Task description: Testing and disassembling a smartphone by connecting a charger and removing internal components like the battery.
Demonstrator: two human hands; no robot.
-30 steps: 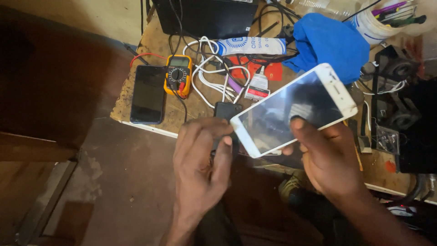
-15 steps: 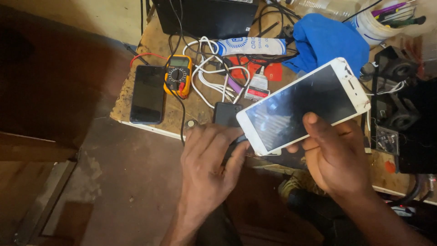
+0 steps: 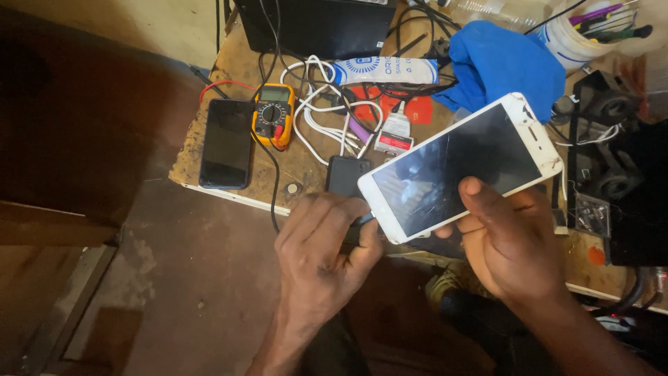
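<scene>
My right hand (image 3: 511,240) holds a large white smartphone (image 3: 459,167) with a dark, scratched screen, tilted up to the right, thumb resting on the glass. At the phone's lower left end my left hand (image 3: 323,251) has its fingers curled around a small dark plug or cable end (image 3: 367,218); what exactly it pinches is mostly hidden. A small black box (image 3: 346,175) lies on the bench just above my left hand.
A wooden workbench (image 3: 229,76) carries a black phone (image 3: 226,143), an orange multimeter (image 3: 273,115), tangled white cables (image 3: 316,115), a white and blue tube (image 3: 386,69), a blue cloth (image 3: 504,63), a white tool cup (image 3: 577,35) and black parts (image 3: 612,146). Brown floor lies at left.
The white phone has shifted slightly right and up in my right hand. My left hand has moved from the phone's lower edge to its bottom end, fingers closing there.
</scene>
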